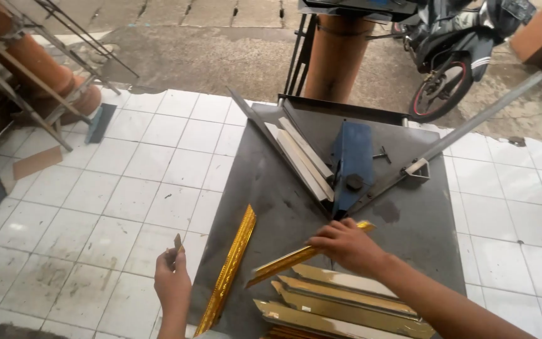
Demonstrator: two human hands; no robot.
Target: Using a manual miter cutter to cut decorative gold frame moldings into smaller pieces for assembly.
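- Far left: a metal rack (39, 88) holding terracotta-coloured pipes (29, 59) stands on the white tiled floor (127, 182), well apart from the work.
- Near left: the left hand (172, 282) is raised off the table edge, fingers pinched narrowly on a small offcut (177, 243), apparently kept out of the way.
- Just right of it, a gold moulding strip (230, 267) lies loose on the grey metal table (271, 188), running near to far.
- Centre: the right hand (346, 245) is closed around a second gold moulding piece (296, 257), its far end set at the point of the blue cutter head (352, 166), where the two fences meet; the angle looks chosen for a mitre.
- Pale wooden strips (302, 160) rest against the left fence.
- Near right: cut gold mouldings (346, 301) are stacked side by side under the right forearm, within easy reach.
- Right: a long metal guide rail (484, 116) extends far right.
- Far right: a parked motorcycle (453, 56) stands on the concrete.
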